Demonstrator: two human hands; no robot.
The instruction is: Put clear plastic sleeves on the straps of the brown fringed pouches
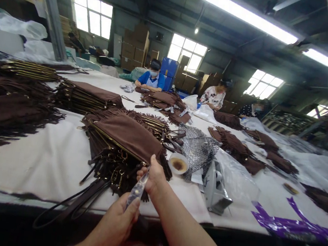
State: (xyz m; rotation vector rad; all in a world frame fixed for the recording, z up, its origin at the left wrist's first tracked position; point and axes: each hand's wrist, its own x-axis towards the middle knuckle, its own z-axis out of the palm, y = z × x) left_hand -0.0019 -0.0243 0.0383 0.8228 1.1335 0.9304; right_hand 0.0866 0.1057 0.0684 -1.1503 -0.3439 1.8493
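Observation:
A stack of brown zippered pouches with fringe (129,130) lies in front of me, with gold clasps and dark straps (81,201) hanging toward the table's front edge. My left hand (121,220) is closed around the lower end of a narrow strip in shiny, translucent wrapping (137,190). At its upper end, by the near right corner of the top pouch, my right hand (154,178) is closed with the thumb on top. The right fingertips are partly hidden, so whether they also grip the pouch's zipper end is unclear.
A small bowl of brown matter (178,164) and a grey tape dispenser (217,188) stand to the right. Purple plastic (292,224) lies at the front right. More pouch stacks (91,97) cover the left. Several co-workers, one in a blue top (161,81), sit across the table.

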